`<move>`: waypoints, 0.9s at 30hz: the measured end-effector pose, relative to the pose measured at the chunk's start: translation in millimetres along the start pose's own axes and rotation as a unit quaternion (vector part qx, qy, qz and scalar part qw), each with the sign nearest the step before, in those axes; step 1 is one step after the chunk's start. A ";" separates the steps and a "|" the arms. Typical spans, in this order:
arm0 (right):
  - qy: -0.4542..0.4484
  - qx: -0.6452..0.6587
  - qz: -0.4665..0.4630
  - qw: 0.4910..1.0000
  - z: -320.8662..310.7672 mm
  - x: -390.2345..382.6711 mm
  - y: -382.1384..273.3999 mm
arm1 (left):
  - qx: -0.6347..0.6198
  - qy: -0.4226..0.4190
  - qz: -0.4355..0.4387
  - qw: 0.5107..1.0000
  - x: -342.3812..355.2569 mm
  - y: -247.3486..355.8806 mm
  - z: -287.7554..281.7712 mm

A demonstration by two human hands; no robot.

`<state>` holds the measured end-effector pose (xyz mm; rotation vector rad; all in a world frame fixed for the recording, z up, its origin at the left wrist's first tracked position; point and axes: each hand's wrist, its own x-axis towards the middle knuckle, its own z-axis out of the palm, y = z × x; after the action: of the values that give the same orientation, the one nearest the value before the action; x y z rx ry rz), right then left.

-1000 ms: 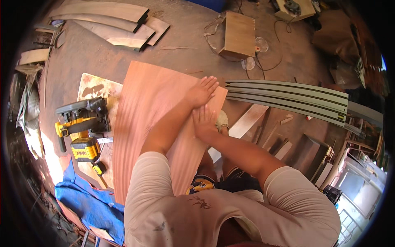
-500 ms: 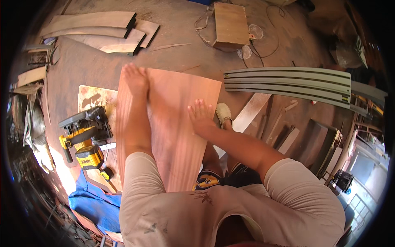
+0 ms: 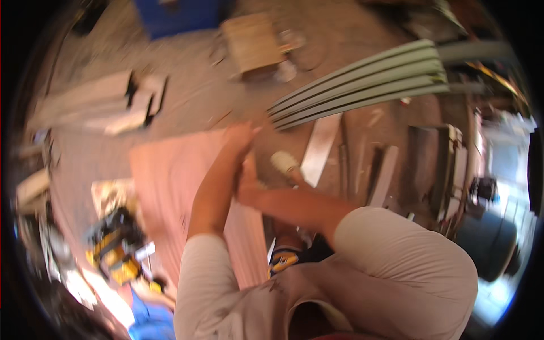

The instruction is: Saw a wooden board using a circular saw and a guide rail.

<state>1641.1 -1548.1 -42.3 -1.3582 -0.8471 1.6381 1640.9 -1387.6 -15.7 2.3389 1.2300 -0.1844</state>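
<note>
A broad reddish-brown wooden board (image 3: 170, 175) lies in front of me, its grain running away from my body. My left hand (image 3: 240, 136) is at the board's far right corner, its fingers smeared by motion. Close below it, my right hand (image 3: 247, 182) is by the board's right edge, partly behind my left forearm. Blur hides whether either hand grips the edge or only rests on it. Left of the board sits a yellow and black cordless circular saw (image 3: 116, 249), on a pale dusty sheet (image 3: 110, 192).
A long grey-green grooved guide rail (image 3: 362, 85) juts out at the far right. Cut planks (image 3: 90, 105) lie at the far left. A wooden box (image 3: 252, 42) and a blue bin (image 3: 178, 17) stand beyond. Wood offcuts (image 3: 385, 175) lie to the right; blue cloth (image 3: 150, 317) lies near left.
My left hand has swept right from the board's far left corner to its far right one. The view has turned, and my right hand now sits close to the left.
</note>
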 end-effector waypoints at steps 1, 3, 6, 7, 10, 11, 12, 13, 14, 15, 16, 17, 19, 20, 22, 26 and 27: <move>0.084 0.283 0.044 0.955 12.1 5.3 13.3 | -0.028 -0.031 -0.051 0.998 2.8 -5.2 5.4; 0.177 0.526 0.046 0.831 28.7 20.2 25.0 | -0.059 0.039 -0.028 0.997 5.0 -18.2 15.1; 0.169 0.683 0.136 0.697 32.4 22.0 16.8 | 0.005 0.029 0.016 0.999 5.6 -45.0 14.1; 0.157 0.686 0.142 0.696 33.0 22.7 7.6 | 0.053 0.016 0.004 0.998 4.7 -52.5 11.4; 0.269 0.942 0.072 -0.186 29.3 23.7 -19.6 | -0.018 0.064 -0.003 0.998 -5.7 -68.5 0.0; 0.228 0.764 0.043 -0.601 13.4 24.2 -25.4 | -0.044 0.076 -0.015 0.996 -1.9 -64.6 -0.5; 0.242 0.717 0.016 -0.654 14.4 29.0 -32.1 | -0.071 0.098 -0.016 0.992 -3.8 -67.1 -6.4; 0.250 0.710 0.024 -0.657 13.1 29.3 -36.0 | -0.045 0.078 -0.034 0.995 -3.4 -63.9 -9.1; 0.256 0.719 0.020 -0.645 13.7 30.7 -37.9 | -0.035 0.075 -0.039 0.996 -3.6 -60.8 -10.2; 0.277 0.727 0.010 -0.629 14.4 31.1 -38.8 | -0.033 0.081 -0.036 0.996 -3.9 -57.0 -11.0; 0.273 0.743 0.005 -0.611 16.0 32.6 -39.0 | -0.026 0.066 -0.058 0.996 -3.6 -54.2 -11.2; 0.282 0.757 -0.005 -0.589 18.4 33.5 -38.8 | -0.026 0.059 -0.071 0.995 -3.5 -51.1 -10.1; 0.293 0.773 -0.026 -0.562 22.0 33.8 -38.1 | -0.028 0.063 -0.072 0.995 -1.9 -47.0 -5.6; 0.291 0.772 -0.032 -0.564 22.7 33.2 -38.1 | -0.029 0.072 -0.061 0.995 -0.9 -45.7 -2.2; 0.287 0.770 -0.043 -0.569 24.0 30.8 -38.8 | -0.040 0.079 -0.057 0.994 1.3 -45.5 5.7; 0.273 0.770 -0.055 -0.575 24.1 27.3 -44.0 | -0.039 0.086 -0.050 0.994 7.7 -49.2 20.6; 0.268 0.770 -0.059 -0.576 24.5 27.1 -45.1 | -0.029 0.092 -0.041 0.995 9.7 -50.6 23.8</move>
<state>1622.9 -1504.0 -9.4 -1.8766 -3.0633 1.1289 1608.3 -1367.8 -57.8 2.2972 1.4001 0.0399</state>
